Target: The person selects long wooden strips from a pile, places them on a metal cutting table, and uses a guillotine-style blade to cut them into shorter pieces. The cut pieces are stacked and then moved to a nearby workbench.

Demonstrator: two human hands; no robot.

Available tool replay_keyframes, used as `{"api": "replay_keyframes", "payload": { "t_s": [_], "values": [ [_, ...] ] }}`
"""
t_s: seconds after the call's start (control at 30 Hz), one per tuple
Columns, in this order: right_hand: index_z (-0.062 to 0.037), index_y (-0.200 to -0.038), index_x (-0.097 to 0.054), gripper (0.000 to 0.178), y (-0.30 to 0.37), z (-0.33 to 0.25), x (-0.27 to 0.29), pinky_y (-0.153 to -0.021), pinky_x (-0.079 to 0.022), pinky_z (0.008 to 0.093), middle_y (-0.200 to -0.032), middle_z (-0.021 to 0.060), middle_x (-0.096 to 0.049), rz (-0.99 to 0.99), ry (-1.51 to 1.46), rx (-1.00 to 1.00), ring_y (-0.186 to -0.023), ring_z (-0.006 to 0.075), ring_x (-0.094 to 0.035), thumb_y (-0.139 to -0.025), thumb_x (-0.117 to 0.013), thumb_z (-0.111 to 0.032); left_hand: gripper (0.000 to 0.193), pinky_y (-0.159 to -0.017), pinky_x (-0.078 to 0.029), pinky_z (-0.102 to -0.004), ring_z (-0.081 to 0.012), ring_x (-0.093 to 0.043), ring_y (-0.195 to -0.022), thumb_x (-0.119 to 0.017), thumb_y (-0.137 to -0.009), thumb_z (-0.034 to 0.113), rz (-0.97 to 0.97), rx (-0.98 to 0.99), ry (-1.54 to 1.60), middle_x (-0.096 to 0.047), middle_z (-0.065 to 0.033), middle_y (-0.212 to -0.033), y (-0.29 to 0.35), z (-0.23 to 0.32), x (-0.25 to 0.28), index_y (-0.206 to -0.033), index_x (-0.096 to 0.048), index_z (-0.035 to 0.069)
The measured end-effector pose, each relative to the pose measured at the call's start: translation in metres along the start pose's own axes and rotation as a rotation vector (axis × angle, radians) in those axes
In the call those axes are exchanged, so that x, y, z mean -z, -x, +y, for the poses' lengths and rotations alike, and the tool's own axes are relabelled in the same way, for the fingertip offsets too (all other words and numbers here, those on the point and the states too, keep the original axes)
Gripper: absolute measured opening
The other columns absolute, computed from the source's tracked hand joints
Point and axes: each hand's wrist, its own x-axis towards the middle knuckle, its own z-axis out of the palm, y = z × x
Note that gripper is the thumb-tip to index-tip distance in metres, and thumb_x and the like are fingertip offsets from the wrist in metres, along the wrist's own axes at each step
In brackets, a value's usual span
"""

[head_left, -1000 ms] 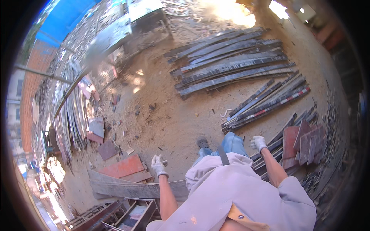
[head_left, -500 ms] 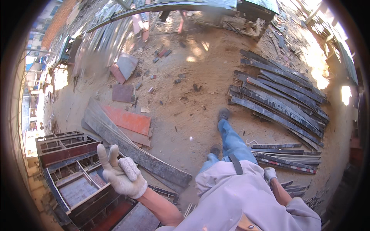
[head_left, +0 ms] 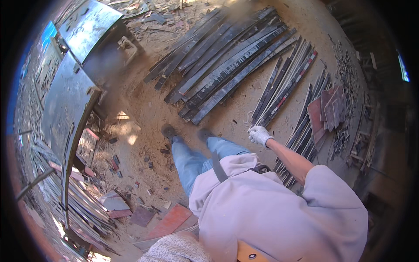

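Observation:
My right hand [head_left: 260, 136], in a pale knitted work glove, hangs beside my hip with its fingers curled in; nothing sticks out of it. From this view it overlaps the near end of a narrow stack of dark strips [head_left: 286, 89], but I cannot tell whether they touch. My left hand [head_left: 176, 249] is close up at the bottom edge, a greyish knitted glove cut off by the frame with its fingers hidden. Beyond my feet lies a large pile of long dark boards [head_left: 235, 59], their faces worn and stained with white.
A metal-topped bench [head_left: 72, 109] stands at the left, long strips [head_left: 83, 196] heaped beneath it. Reddish panels [head_left: 170, 220] lie near the lower edge. At the right are more thin strips [head_left: 305, 126] and stacked brownish plates [head_left: 334, 109]. Wood scraps [head_left: 115, 163] litter the sandy ground.
My view has swung to the right, bringing the dark board pile ahead of me. The wooden frames at the left have gone out of view. My left hand has dropped to the bottom edge.

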Motion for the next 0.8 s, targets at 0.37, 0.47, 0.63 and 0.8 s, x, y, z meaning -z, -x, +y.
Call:
{"api": "replay_keyframes", "payload": {
  "t_s": [0.37,0.47,0.63,0.8],
  "values": [
    [-0.0090,-0.109,-0.073,0.019,0.068,0.080,-0.151,-0.063,-0.056,0.0367,-0.086,0.0072,-0.074,0.135,-0.066,-0.199,-0.073,0.0190,-0.069,-0.100,-0.064,-0.023,0.058,-0.078,-0.052,-0.0420,-0.0311,-0.059,-0.107,-0.059,-0.107,0.043,-0.461,0.029,0.592,-0.071,0.0057,-0.135,-0.153,0.008,0.218,-0.161,-0.041,0.039],
    [-0.0119,-0.093,-0.079,0.014,0.076,0.031,-0.209,-0.068,-0.056,0.0362,-0.084,0.0051,-0.075,0.266,-0.053,-0.268,-0.074,0.0161,-0.068,-0.091,-0.067,-0.018,0.054,-0.080,-0.053,-0.0403,-0.0318,-0.058,-0.111,-0.060,-0.106,0.039,-0.515,0.120,0.631,-0.071,0.0069,-0.133,-0.186,0.005,0.246,-0.158,-0.046,0.038],
    [-0.0087,-0.112,-0.075,0.018,0.076,-0.053,-0.246,-0.069,-0.057,0.0353,-0.086,0.0059,-0.075,0.266,-0.561,-0.196,-0.076,0.0140,-0.069,-0.099,-0.065,-0.019,0.056,-0.070,-0.056,-0.0362,-0.0259,-0.061,-0.090,-0.067,-0.101,0.027,-0.449,0.236,0.819,-0.070,-0.0054,-0.108,-0.231,-0.027,0.243,-0.151,-0.048,0.011],
    [-0.0094,-0.112,-0.075,0.020,0.033,-0.066,-0.275,-0.072,-0.057,0.0363,-0.089,0.0076,-0.077,0.263,-0.570,-0.097,-0.078,0.0153,-0.071,-0.099,-0.067,-0.022,0.069,-0.063,-0.059,-0.0319,-0.0192,-0.068,-0.076,-0.055,-0.107,0.040,0.072,0.410,0.290,-0.063,-0.0192,-0.131,-0.187,-0.109,0.274,-0.157,-0.036,-0.004]
  ]
}}
